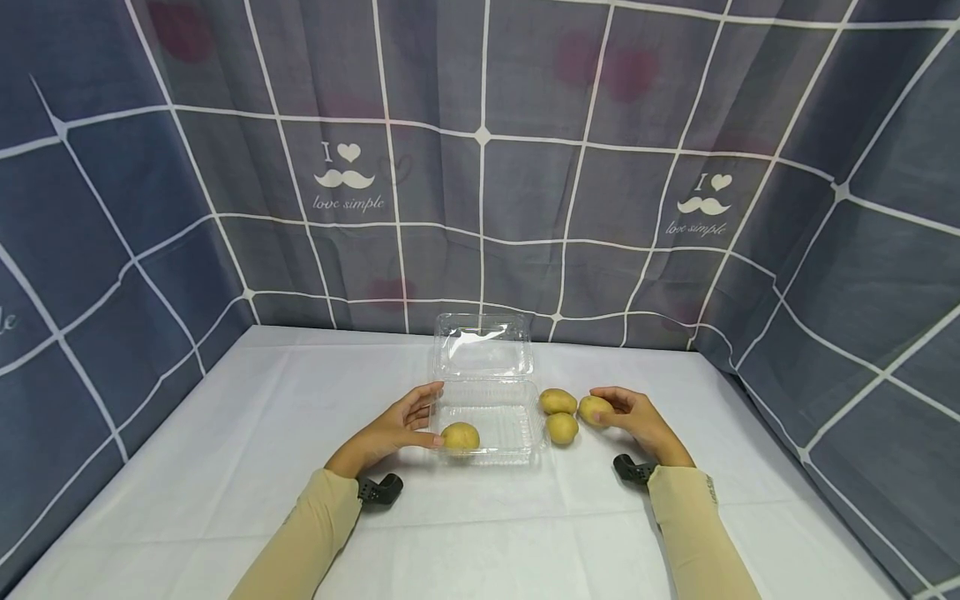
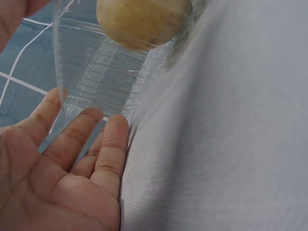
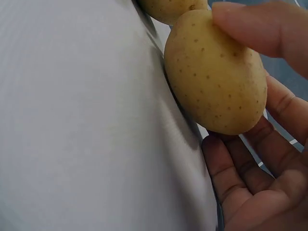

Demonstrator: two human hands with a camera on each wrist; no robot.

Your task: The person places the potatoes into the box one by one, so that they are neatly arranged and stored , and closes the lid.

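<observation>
Pinching the held potato [image 1: 595, 411], the right hand [image 1: 645, 422] sits at three o'clock from the box [image 1: 510, 418] in the head view; between them lie the far potato [image 1: 558, 401] and the near potato [image 1: 562, 429]; the boxed potato [image 1: 461, 436] rests inside at seven o'clock; the left hand [image 1: 386, 429] touches the box at nine o'clock; the lid [image 1: 483, 350] leans back at twelve. A nudge from the right hand could roll the loose potatoes; a hard push from the left could slide or buckle so thin a box; clear plastic makes its edges hard to trace.

In the left wrist view, the fingers [image 2: 70, 142] are spread, tips at the ribbed wall [image 2: 89, 82]; only part of a digit shows at ten o'clock, so any grip there I cannot tell; the boxed potato is cropped at twelve.

In the right wrist view, the thumb [image 3: 269, 29] presses the held potato from one o'clock; a shallow pinch could let it slip; another potato [image 3: 168, 9] at twelve is mostly hidden, contact uncertain.
</observation>
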